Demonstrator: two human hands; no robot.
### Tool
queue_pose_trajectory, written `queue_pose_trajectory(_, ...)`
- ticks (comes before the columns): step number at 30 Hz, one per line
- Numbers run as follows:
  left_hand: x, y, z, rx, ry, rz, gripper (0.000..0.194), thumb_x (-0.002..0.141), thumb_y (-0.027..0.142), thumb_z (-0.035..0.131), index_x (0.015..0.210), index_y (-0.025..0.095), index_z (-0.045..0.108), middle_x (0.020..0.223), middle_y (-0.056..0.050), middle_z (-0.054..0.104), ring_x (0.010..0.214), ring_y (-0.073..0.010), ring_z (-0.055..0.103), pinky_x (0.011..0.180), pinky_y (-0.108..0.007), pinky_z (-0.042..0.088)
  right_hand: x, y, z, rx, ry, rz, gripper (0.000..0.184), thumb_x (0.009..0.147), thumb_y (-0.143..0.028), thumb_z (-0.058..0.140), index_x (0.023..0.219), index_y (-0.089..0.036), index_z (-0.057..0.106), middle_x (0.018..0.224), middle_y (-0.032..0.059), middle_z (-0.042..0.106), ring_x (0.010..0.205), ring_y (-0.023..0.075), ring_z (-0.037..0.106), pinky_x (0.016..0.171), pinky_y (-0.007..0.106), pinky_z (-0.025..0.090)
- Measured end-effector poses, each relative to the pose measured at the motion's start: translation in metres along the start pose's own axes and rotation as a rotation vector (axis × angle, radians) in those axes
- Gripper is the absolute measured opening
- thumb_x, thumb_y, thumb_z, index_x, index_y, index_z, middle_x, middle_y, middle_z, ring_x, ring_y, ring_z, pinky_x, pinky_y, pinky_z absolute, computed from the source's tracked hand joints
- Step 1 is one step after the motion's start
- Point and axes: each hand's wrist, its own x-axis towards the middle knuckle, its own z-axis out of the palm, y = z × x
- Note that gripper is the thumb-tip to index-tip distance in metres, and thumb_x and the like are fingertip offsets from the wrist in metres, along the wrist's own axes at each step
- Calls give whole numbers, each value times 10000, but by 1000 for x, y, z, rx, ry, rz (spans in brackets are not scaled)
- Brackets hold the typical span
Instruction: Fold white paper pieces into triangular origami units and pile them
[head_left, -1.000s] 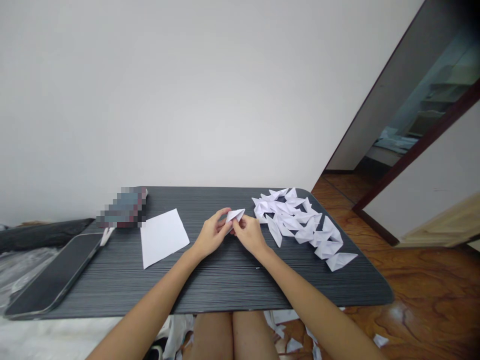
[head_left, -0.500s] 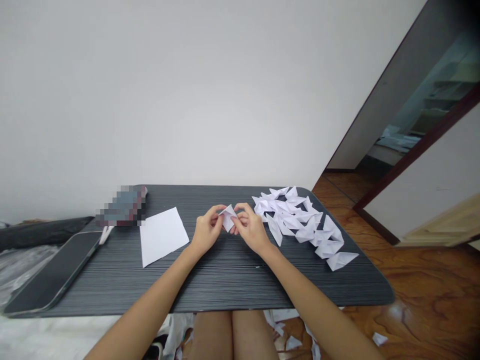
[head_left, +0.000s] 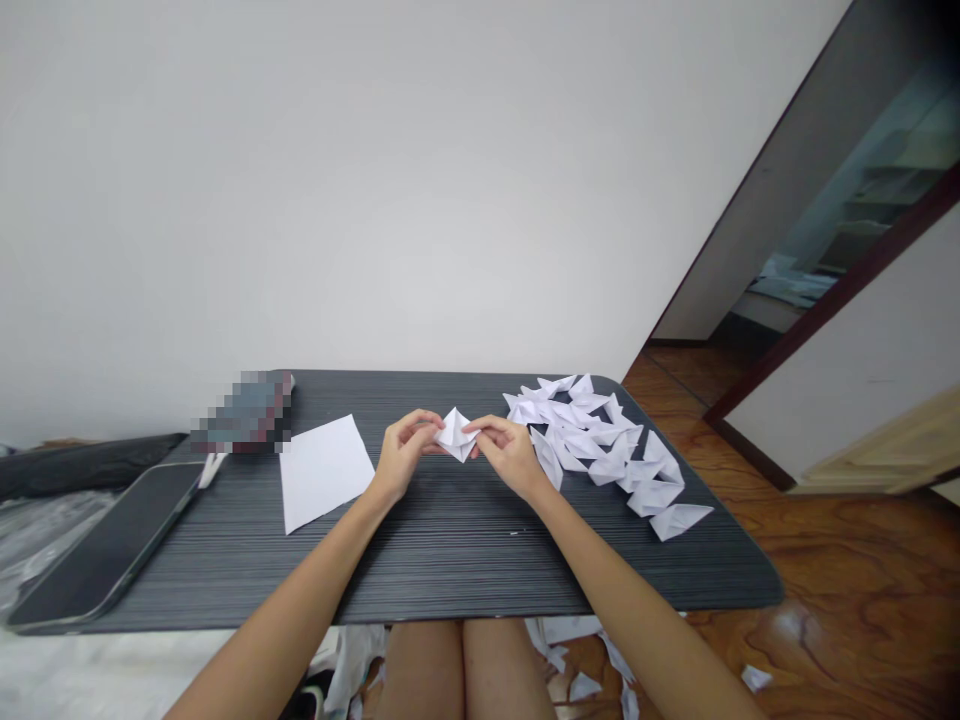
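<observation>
A small white folded paper boat [head_left: 457, 436] is held between my two hands above the middle of the dark table. My left hand [head_left: 406, 450] pinches its left corner, and my right hand [head_left: 510, 452] pinches the right one. A pointed peak stands up at its centre, with the sides spread outward. To the left lies a flat white sheet of paper [head_left: 324, 476]. Right of my right hand, several folded white paper boats [head_left: 592, 430] lie in a loose heap.
The dark ribbed table [head_left: 450, 580] stands against a pale wall. At its left are a pixelated object [head_left: 244, 415] and a flat black tablet-like object [head_left: 112, 545] with a white cable. Paper scraps [head_left: 585, 686] lie on the wooden floor below.
The folded paper has been opened wider, from a compact diamond to a boat-like shape with a raised peak. My hands have moved slightly apart, now gripping its side corners.
</observation>
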Motion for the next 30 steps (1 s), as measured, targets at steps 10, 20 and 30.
queue_pose_trajectory(10,0,-5,1,279,-41,4,355,671,327,616,942,136,488,685,-11,607,597,-123,577,554,-221,448,2,8,0,-57,2,93,216,703,-271,552,889,-162,561,712,20,602,610,119,567,539,227,456)
queue_pose_trajectory(20,-7,-6,6,756,-164,175,281,742,347,520,914,140,600,820,-54,642,704,-155,580,625,-243,443,6,20,-4,-178,19,80,167,675,-282,589,761,-141,607,742,51,621,702,155,582,676,283,467)
queue_pose_trajectory(30,0,-4,2,259,18,-5,392,679,339,593,988,105,534,806,-67,634,706,-160,589,632,-260,466,2,2,-9,-146,-236,-52,463,710,-157,524,1164,-205,450,1031,62,535,918,142,522,769,272,443)
